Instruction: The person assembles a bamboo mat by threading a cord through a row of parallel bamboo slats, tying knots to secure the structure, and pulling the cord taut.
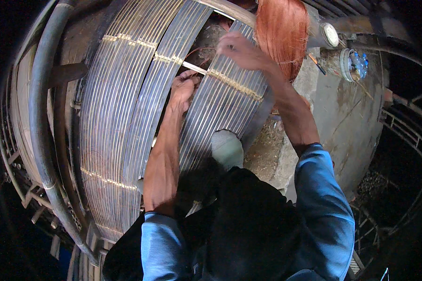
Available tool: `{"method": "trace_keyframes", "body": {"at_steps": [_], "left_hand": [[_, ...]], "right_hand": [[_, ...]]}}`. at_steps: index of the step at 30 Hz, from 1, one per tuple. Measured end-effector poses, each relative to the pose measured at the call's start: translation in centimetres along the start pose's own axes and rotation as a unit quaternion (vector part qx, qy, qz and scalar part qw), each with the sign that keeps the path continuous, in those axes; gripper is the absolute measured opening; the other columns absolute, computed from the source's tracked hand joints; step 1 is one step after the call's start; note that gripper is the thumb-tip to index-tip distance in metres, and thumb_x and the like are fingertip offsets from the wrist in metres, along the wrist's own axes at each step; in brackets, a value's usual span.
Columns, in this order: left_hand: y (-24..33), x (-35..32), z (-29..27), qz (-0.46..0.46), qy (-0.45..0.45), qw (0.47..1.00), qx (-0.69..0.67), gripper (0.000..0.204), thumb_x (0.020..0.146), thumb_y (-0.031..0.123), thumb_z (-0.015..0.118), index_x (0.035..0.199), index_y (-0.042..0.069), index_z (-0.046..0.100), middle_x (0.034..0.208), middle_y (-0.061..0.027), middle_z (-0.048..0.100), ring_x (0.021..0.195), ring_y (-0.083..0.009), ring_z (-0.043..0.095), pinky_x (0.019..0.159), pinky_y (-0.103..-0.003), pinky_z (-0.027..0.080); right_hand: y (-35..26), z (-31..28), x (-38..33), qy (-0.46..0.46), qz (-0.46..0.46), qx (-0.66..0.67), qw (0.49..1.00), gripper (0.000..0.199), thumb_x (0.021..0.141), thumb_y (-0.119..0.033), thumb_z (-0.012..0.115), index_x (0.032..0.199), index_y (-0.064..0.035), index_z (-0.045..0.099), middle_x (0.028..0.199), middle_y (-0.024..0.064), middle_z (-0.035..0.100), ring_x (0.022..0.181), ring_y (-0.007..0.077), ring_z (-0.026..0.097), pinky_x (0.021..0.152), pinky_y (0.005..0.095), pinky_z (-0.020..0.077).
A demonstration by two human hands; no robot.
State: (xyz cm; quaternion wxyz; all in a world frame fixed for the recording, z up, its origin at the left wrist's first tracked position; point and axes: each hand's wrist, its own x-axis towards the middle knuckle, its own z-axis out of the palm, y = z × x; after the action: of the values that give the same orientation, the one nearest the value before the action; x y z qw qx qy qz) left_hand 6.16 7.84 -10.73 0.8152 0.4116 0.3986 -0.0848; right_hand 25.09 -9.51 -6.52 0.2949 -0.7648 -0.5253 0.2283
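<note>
Long pale slats make up a curved panel [112, 93] at the left, a narrow strip of them beside it, and another slatted panel [215, 112] at the right. Knotted yellowish bindings [234, 84] cross the slats. In the dark gap between strip and right panel, my left hand [185, 86] has its fingers curled together below a thin pale rod [194, 68]; what they hold is hidden. Above the right panel, my right hand [241, 50], slightly blurred, pinches a thin reddish-brown strand [202, 48] that loops over the gap.
A thick bundle of reddish-brown fibre [283, 33] hangs at the far right of the panels. Beyond it stand a tub [347, 64] with blue things and a pale round-ended cylinder [330, 35]. A thick pole [41, 107] runs along the left. A pale-green covered knee or foot [227, 149] rests against the right panel.
</note>
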Motion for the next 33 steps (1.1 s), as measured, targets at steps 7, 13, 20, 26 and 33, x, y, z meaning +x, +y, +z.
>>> {"method": "trace_keyframes", "body": {"at_steps": [7, 13, 20, 26, 33], "left_hand": [[-3.1, 0.8, -2.3, 0.175, 0.063, 0.973, 0.139, 0.013, 0.090, -0.004, 0.057, 0.089, -0.007, 0.070, 0.081, -0.0075, 0.069, 0.068, -0.0121, 0.061, 0.063, -0.027, 0.049], [-3.0, 1.6, -0.5, 0.149, 0.067, 0.985, 0.057, 0.021, 0.088, -0.008, 0.048, 0.087, -0.005, 0.069, 0.082, -0.0075, 0.068, 0.067, -0.0131, 0.060, 0.063, -0.026, 0.049], [-3.0, 3.2, -1.1, 0.089, 0.039, 0.995, -0.014, 0.019, 0.089, -0.007, 0.049, 0.089, -0.002, 0.067, 0.081, -0.0079, 0.068, 0.068, -0.0136, 0.061, 0.063, -0.025, 0.049], [-1.7, 2.2, -1.1, 0.034, 0.020, 0.999, 0.010, 0.016, 0.093, -0.001, 0.052, 0.092, 0.001, 0.068, 0.082, -0.0066, 0.069, 0.067, -0.0128, 0.062, 0.057, -0.024, 0.049], [1.3, -0.4, -2.8, -0.081, -0.021, 0.996, 0.042, 0.025, 0.099, 0.017, 0.053, 0.116, 0.002, 0.063, 0.106, -0.0091, 0.066, 0.092, -0.0167, 0.061, 0.075, -0.028, 0.051]], "right_hand": [[-3.5, -2.1, -1.4, 0.215, 0.111, 0.044, 0.969, 0.021, 0.094, -0.024, 0.062, 0.102, -0.0073, 0.071, 0.106, 0.0128, 0.068, 0.114, 0.0293, 0.058, 0.102, 0.0432, 0.0443], [-6.7, -0.9, -0.1, 0.161, 0.040, -0.054, 0.985, 0.020, 0.089, -0.016, 0.062, 0.106, -0.0097, 0.070, 0.112, 0.0125, 0.065, 0.117, 0.0304, 0.057, 0.104, 0.0457, 0.0440], [-5.7, 2.7, 3.3, -0.046, 0.065, -0.135, 0.988, 0.024, 0.091, -0.014, 0.056, 0.109, -0.0111, 0.071, 0.119, 0.0082, 0.062, 0.121, 0.0294, 0.052, 0.104, 0.0442, 0.0397], [-6.1, 3.9, 6.0, -0.176, 0.116, -0.290, 0.934, 0.024, 0.089, -0.015, 0.059, 0.109, -0.0120, 0.072, 0.127, 0.0070, 0.058, 0.130, 0.0277, 0.044, 0.104, 0.0435, 0.0378], [-1.9, -0.9, -1.0, 0.124, 0.041, 0.014, 0.991, 0.022, 0.099, -0.019, 0.055, 0.106, -0.0027, 0.068, 0.110, 0.0109, 0.067, 0.113, 0.0287, 0.058, 0.108, 0.0421, 0.0416]]}}
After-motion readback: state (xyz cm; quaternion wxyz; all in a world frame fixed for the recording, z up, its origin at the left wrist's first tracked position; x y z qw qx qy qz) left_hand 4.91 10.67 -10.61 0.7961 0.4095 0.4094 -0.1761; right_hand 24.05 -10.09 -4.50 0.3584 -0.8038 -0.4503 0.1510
